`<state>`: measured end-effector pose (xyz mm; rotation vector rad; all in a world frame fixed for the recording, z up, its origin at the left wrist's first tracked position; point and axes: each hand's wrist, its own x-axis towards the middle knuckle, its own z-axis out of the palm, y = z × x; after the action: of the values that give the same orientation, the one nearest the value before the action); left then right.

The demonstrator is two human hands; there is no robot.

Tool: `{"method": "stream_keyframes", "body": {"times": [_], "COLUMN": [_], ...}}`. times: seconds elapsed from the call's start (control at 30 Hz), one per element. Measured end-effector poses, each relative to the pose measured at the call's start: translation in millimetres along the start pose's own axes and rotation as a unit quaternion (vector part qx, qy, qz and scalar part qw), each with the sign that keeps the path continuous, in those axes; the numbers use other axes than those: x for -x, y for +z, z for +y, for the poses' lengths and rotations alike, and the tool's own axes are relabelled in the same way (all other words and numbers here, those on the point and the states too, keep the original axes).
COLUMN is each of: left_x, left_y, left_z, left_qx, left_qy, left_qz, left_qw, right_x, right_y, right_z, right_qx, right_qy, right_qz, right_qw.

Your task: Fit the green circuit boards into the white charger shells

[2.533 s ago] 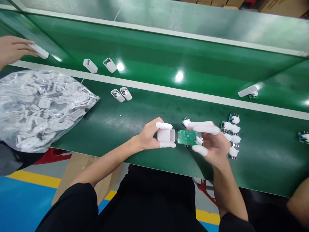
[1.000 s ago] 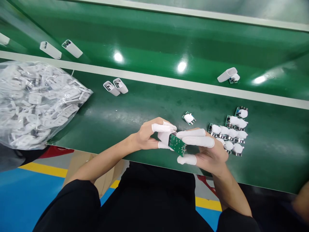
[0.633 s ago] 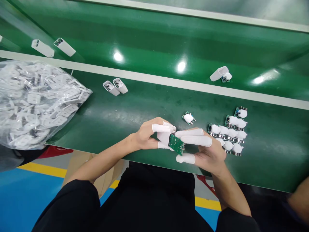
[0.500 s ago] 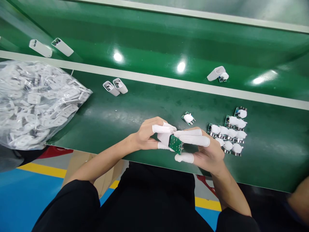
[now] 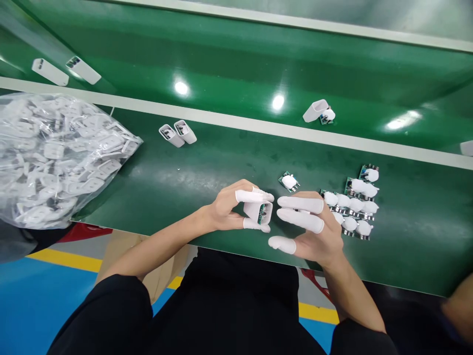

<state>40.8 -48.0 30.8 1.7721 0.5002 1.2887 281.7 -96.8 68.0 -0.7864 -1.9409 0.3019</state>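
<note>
Between thumb and fingers, my left hand (image 5: pixel 236 204) grips a white plastic housing (image 5: pixel 253 212), its open end facing right. Inside that opening sits a green circuit board (image 5: pixel 262 215). White finger cots cover fingertips on both hands. Just right of the housing, my right hand (image 5: pixel 310 222) is apart from it, fingers and thumb spread with nothing between them. A loose circuit board with a white blob on it (image 5: pixel 289 181) lies beyond my right fingertips. Several similar boards (image 5: pixel 355 203) stand in rows beside my right hand, partly hidden by it.
A clear bag of white plastic parts (image 5: pixel 55 158) lies at the left. Two white housings with boards inside (image 5: pixel 178 133) rest near the pale strip. Two more housings (image 5: pixel 66 70) are at the far left, and another housing (image 5: pixel 315 111) is by a board at the back right.
The circuit board has gone from sticking out of the housing to sitting inside it. My right hand has let go of the board and opened. The housings on the green back surface have shifted left.
</note>
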Motion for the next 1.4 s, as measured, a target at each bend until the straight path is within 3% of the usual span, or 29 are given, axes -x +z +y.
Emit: {"method": "stream_keyframes", "body": {"times": [0.07, 0.17, 0.3, 0.37, 0.47, 0.6, 0.7, 0.87, 0.97, 1.2, 1.4], "left_x": [2.0, 4.6, 4.2, 0.7, -12.4, -41.8, -59.6, -66.3, -63.0, -59.1, -64.6], "left_y": [1.3, 2.7, 4.0, 5.3, 6.8, 6.1, 7.3, 17.1, 22.5, 31.7, 29.5], "left_z": [-0.5, -1.8, -0.9, 2.9, 12.9, 30.0, 43.3, 61.1, 65.9, 48.0, 20.4], "left_qx": [0.015, 0.034, 0.055, 0.091, 0.180, 0.302, 0.369, 0.439, 0.437, 0.364, 0.345], "left_qy": [-0.011, -0.063, -0.065, -0.135, -0.311, -0.467, -0.487, -0.436, -0.446, -0.533, -0.581], "left_qz": [-0.002, 0.050, 0.080, 0.118, 0.237, 0.372, 0.449, 0.527, 0.519, 0.330, 0.290], "left_qw": [1.000, 0.996, 0.993, 0.980, 0.903, 0.744, 0.652, 0.583, 0.584, 0.688, 0.677], "right_x": [-0.3, -1.3, -1.9, -0.8, 3.4, 11.0, 14.5, 15.8, 15.4, 11.5, 12.6], "right_y": [-0.3, -1.4, -2.5, -2.5, -2.7, -5.9, -8.6, -8.0, -6.0, -1.7, 1.5], "right_z": [0.1, -0.2, -0.1, 1.4, 6.8, 18.3, 26.3, 33.2, 34.6, 30.7, 31.0], "right_qx": [-0.007, -0.016, -0.015, -0.015, -0.013, -0.027, -0.036, -0.028, -0.027, -0.004, 0.006], "right_qy": [0.011, 0.009, 0.020, 0.028, 0.047, 0.095, 0.121, 0.125, 0.127, 0.135, 0.130], "right_qz": [-0.016, -0.027, -0.027, -0.015, 0.010, 0.029, 0.035, 0.052, 0.050, 0.027, 0.013], "right_qw": [1.000, 0.999, 0.999, 0.999, 0.999, 0.995, 0.991, 0.990, 0.990, 0.990, 0.991]}}
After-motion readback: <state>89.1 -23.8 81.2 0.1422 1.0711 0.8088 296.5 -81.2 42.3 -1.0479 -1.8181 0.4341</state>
